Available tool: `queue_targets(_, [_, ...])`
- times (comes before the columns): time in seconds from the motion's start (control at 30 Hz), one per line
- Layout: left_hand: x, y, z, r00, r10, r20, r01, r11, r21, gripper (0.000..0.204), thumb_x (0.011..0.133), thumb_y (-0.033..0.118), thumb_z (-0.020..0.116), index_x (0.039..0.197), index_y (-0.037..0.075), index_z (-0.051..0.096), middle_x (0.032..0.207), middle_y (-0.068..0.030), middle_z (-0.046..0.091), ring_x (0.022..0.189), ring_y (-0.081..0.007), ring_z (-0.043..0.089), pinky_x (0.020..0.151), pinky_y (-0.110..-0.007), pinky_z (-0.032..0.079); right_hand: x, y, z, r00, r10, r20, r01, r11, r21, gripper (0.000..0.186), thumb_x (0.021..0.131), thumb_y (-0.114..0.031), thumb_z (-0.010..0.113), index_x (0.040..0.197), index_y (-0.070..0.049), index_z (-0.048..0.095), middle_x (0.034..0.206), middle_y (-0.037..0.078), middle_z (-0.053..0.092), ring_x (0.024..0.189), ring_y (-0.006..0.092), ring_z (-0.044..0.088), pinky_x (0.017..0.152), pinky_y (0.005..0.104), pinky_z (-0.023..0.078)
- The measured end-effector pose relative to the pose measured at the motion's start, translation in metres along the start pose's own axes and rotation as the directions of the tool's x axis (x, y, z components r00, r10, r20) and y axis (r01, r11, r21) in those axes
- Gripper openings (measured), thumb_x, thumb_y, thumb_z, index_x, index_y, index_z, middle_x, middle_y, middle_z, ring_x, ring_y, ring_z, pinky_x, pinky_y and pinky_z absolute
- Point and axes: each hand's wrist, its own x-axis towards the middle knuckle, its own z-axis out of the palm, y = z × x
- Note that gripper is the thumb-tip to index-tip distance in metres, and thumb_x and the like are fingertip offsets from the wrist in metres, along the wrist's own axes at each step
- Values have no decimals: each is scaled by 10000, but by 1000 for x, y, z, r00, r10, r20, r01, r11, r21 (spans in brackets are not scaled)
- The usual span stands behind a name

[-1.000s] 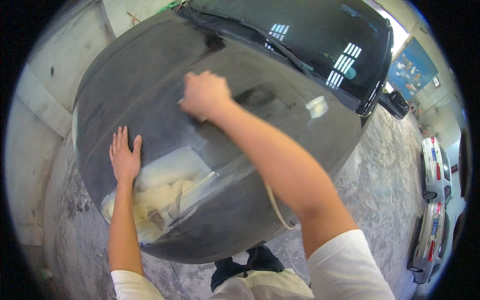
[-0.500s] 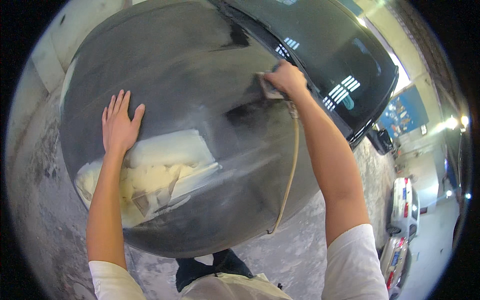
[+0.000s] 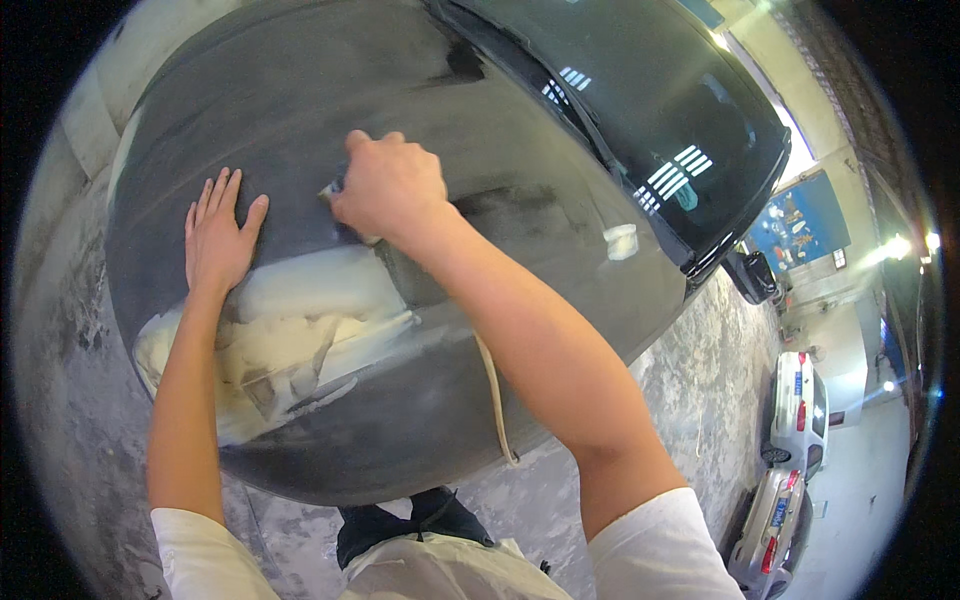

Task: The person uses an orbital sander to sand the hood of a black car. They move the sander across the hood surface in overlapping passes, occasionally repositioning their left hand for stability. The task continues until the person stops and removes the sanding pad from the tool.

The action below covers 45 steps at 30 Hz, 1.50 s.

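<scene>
My left hand (image 3: 215,240) lies flat, fingers spread, on the dull dark car hood (image 3: 390,455). To its right, my right hand (image 3: 390,185) grips a sanding tool (image 3: 330,192), mostly hidden under it, on the hood's middle. A pale hose (image 3: 490,385) trails below my right forearm to the hood's near edge. A big patch of white and cream filler (image 3: 270,355) covers the near left of the hood, below my left hand. A smaller white patch (image 3: 620,242) sits to the right, near the windshield.
The dark windshield (image 3: 650,100) and wipers bound the hood at the upper right, beside a side mirror (image 3: 750,278). Two parked cars (image 3: 798,410) stand along the right, with a blue board (image 3: 800,220) behind. A pale wall (image 3: 85,135) is at left; mottled floor (image 3: 690,400) surrounds the hood.
My right hand with the tool swung out rightward toward the windshield, then came back left to the middle. My left hand stayed flat on the hood. The view shifted slightly.
</scene>
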Motion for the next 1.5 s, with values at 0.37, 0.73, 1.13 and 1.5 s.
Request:
queue_targets(0.37, [1,-2,2,1000,11,-8,-11,1000,-8,717,1079,579,490,1642,137,452,1739,-51,378,1624,-256,295,1333,-453,200,19,165,-35,925,355,-137,-372,919,-131,632,847,-505,798,1299,-76,696,1179,210,773,1098,382,757,938,488,615])
queue_targets(0.73, [3,-2,4,1000,16,1,-16,999,-31,733,1081,588,479,1650,127,436,1743,-50,369,1626,-253,288,1336,-452,187,0,98,-17,971,210,-115,-221,970,-97,540,856,-386,779,1247,-26,687,1183,268,732,1130,408,742,950,495,611])
queue_targets(1.13, [5,-8,4,999,46,27,-45,998,-45,747,1086,588,474,1663,117,409,1752,-80,347,1633,-277,272,1337,-474,168,-7,103,-27,982,186,-16,-186,980,-64,579,842,-380,797,1315,-70,673,1198,242,740,1114,408,744,926,490,619])
queue_targets(1.5, [3,-1,1,999,28,26,-27,999,-41,735,1085,570,483,1652,105,424,1751,-77,348,1629,-285,278,1337,-478,174,-9,187,-44,906,403,-133,-416,906,-85,624,850,-486,806,1268,-35,697,1198,222,770,1128,382,755,939,492,618])
